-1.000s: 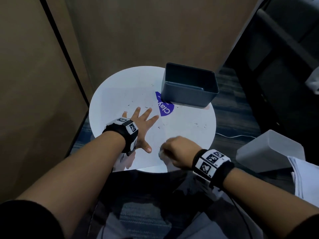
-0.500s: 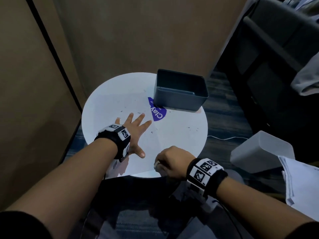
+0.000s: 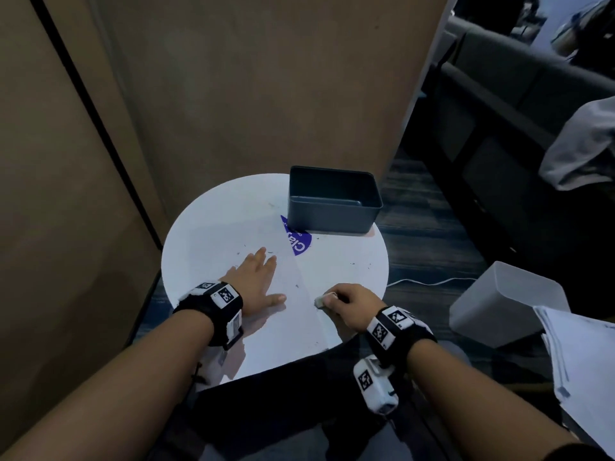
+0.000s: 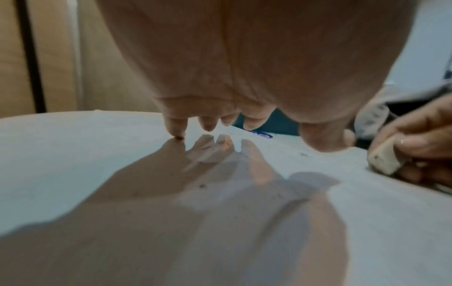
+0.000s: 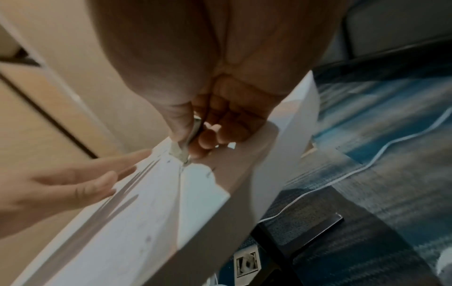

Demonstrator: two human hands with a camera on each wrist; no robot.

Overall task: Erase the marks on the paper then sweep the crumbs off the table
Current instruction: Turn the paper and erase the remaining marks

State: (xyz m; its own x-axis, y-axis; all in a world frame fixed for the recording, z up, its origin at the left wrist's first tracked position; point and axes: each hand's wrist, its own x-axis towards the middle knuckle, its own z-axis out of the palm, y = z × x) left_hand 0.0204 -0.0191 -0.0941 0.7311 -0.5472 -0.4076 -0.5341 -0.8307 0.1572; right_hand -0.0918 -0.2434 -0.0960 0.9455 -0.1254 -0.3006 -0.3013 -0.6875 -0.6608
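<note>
A white sheet of paper (image 3: 233, 247) covers the left part of the round white table (image 3: 359, 261). My left hand (image 3: 258, 281) lies flat on the paper, fingers straight and spread. My right hand (image 3: 346, 304) pinches a small white eraser (image 3: 319, 301) at the paper's right edge, its tip against the surface. From the left wrist view the eraser (image 4: 384, 160) shows as a pale block between my fingers. In the right wrist view the eraser (image 5: 181, 152) is nearly covered by thumb and fingers. Dark eraser crumbs (image 3: 361, 263) are scattered over paper and table.
A dark grey open bin (image 3: 332, 201) stands at the table's far right, partly over a purple label (image 3: 298, 242). Brown panels rise behind and to the left. On the floor at right are a white box (image 3: 502, 304), a white cable (image 3: 432, 281) and a stack of papers (image 3: 582, 357).
The head camera has tilted up and shifted. My right hand with the eraser moved up from the table's near edge to the paper's right edge. The left hand stays flat on the paper.
</note>
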